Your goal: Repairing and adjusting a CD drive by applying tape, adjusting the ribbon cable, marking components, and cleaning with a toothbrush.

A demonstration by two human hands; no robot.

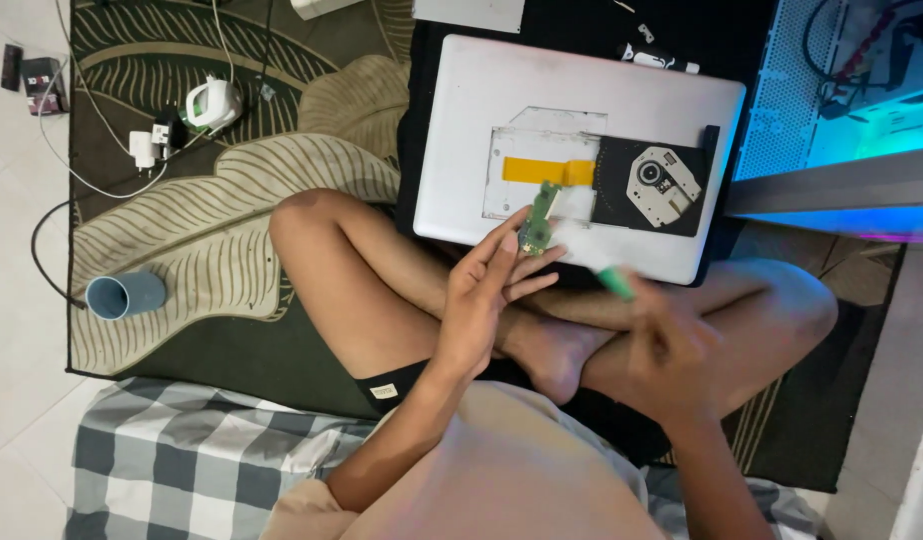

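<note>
My left hand point(482, 295) pinches a small green circuit board point(538, 220) and holds it upright over the near edge of a silver laptop point(462, 130) lying closed side up. My right hand point(667, 350), blurred with motion, grips a green-handled brush point(614, 280) whose pale bristle end reaches towards the board. On the laptop lies an opened optical drive: a silver tray with a yellow ribbon cable point(547, 170) and a black part with a round spindle point(662, 185).
I sit cross-legged on a leaf-patterned rug point(222, 230). A blue cup point(127, 296) lies on its side at the left. Chargers and cables point(182, 120) lie at the upper left. An open computer case with blue light point(852, 90) stands at the right. A checked cloth point(182, 460) lies beside me.
</note>
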